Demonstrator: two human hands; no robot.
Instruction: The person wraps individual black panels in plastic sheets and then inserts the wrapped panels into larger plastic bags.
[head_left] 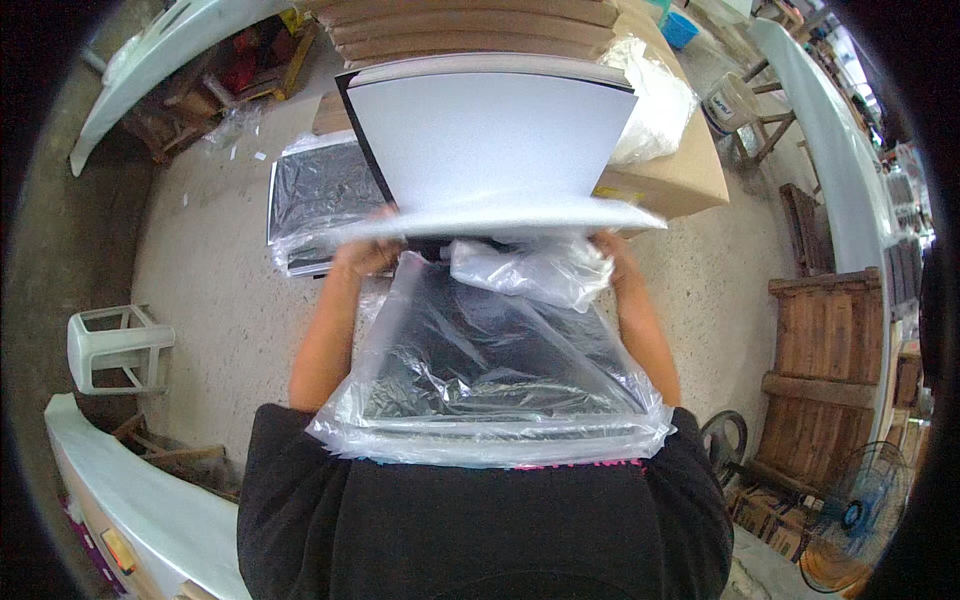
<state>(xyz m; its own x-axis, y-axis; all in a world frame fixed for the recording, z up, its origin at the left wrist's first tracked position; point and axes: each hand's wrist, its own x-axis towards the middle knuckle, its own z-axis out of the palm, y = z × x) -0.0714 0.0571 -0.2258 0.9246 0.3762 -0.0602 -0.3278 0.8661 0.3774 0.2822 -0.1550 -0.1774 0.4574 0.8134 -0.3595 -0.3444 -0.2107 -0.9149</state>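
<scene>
A thin white sheet or panel (500, 217), seen nearly edge-on and blurred by motion, spans the space between my hands. My left hand (374, 252) is closed at its left end; the fingers are partly smeared. At the right end my right hand (612, 248) grips it, with most fingers hidden behind the sheet and plastic. Between my forearms, close to my chest, lies a black flat panel (490, 350) inside a clear plastic bag (490, 440). Crumpled clear plastic (535, 270) bunches at the bag's far end, under the white sheet.
Beyond my hands stands a stack of white panels with dark edges (490, 135), against brown cardboard (470, 30). White cloth-like wrapping (650, 100) lies on a carton (690, 175). Plastic-wrapped black panels (325, 190) are at left. A white stool (120, 345) and a fan (852, 515) flank me.
</scene>
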